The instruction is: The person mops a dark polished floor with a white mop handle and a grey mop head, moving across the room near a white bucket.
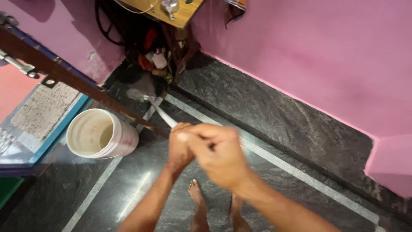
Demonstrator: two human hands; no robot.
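Both hands are wrapped around one long pale handle (pixel 165 117), stacked close together at frame centre. Left hand (pixel 179 148) sits lower and further left, fingers curled shut around the shaft. Right hand (pixel 219 154) overlaps it from the right, also fisted on the shaft, thumb laid along the top. Both are motion-blurred, so exact finger placement can't be read.

The handle runs from the hands up and left across the floor to a grey, fuzzy mop or broom head (pixel 138 93). The blur makes it hard to tell which. The head rests on the dark stone floor (pixel 266 124), just in front of the cluttered space under a wooden table (pixel 178 15) in the corner.

A white plastic bucket (pixel 101 134) stands left of the hands, tilted with its open mouth toward the camera, apart from the handle. A dark wooden door edge (pixel 64 73) with a metal latch cuts diagonally across the upper left, passing just above the bucket. Beyond it lies a pale doormat (pixel 45 109).

Pink wall (pixel 309 51) fills the right and top. Pale inlay strips run across the floor, one passing under the hands. The person's bare feet (pixel 199 199) show below the forearms, flat on the floor.
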